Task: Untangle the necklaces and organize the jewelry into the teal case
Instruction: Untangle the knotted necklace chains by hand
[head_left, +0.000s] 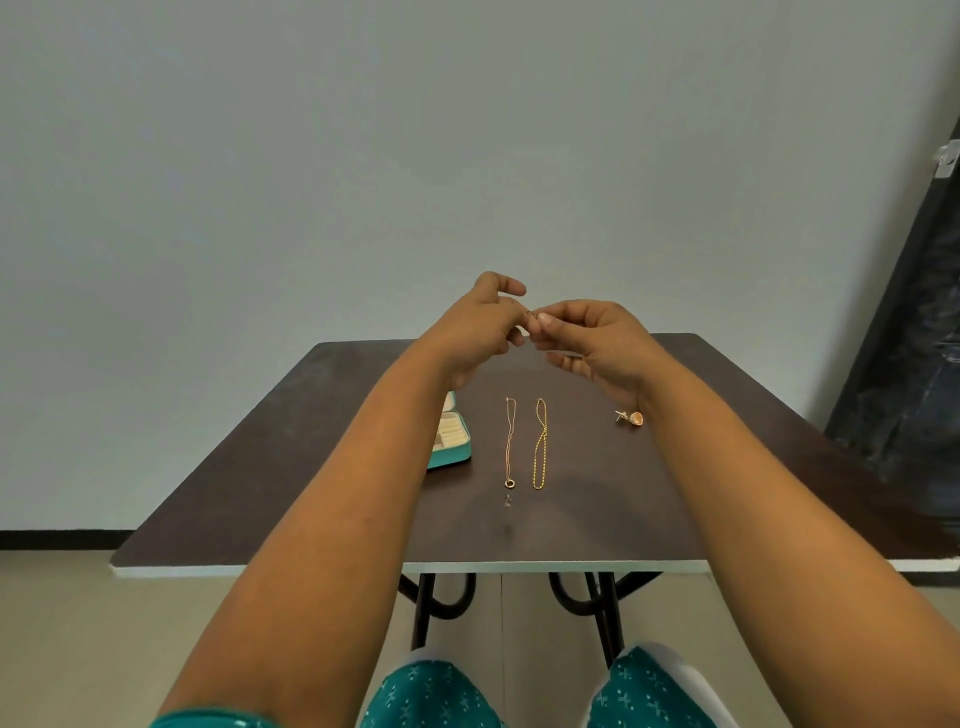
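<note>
Both hands, left hand (480, 322) and right hand (587, 332), pinch one tiny jewelry piece (530, 313) above the table (311, 467)

table (291, 499): dark brown top with pale edge, black curved metal legs | wall (363, 156): plain light grey, black baseboard at the floor | floor (62, 639): beige | dark panel (904, 312): leaning at right against the wall

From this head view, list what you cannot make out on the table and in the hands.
- Tiny item pinched between left hand and right hand: too small, fingers cover it.
- Teal case: left forearm hides most of it.
- Small piece below the thin necklace: too small to identify.
- Earring: partly behind the right wrist.
</note>
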